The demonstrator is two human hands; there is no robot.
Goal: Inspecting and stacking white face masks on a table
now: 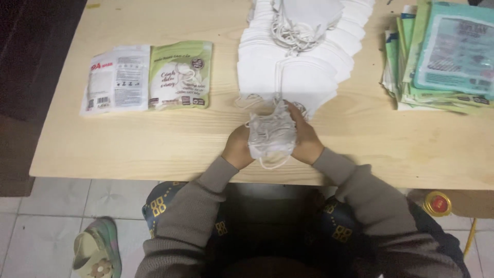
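Both my hands hold a small stack of white folded face masks [271, 135] upright near the front edge of the wooden table [154, 149]. My left hand [237, 148] grips its left side and my right hand [305, 138] grips its right side. Ear loops hang loose from the stack. Just beyond it lies a long fanned pile of white masks [303, 56] running toward the back of the table.
Two flat pouches lie at the left, one white [116, 78], one green [180, 75]. A stack of green and teal pouches [445, 54] sits at the back right. On the tiled floor are a sandal [98, 249] and a red-capped bottle [437, 204].
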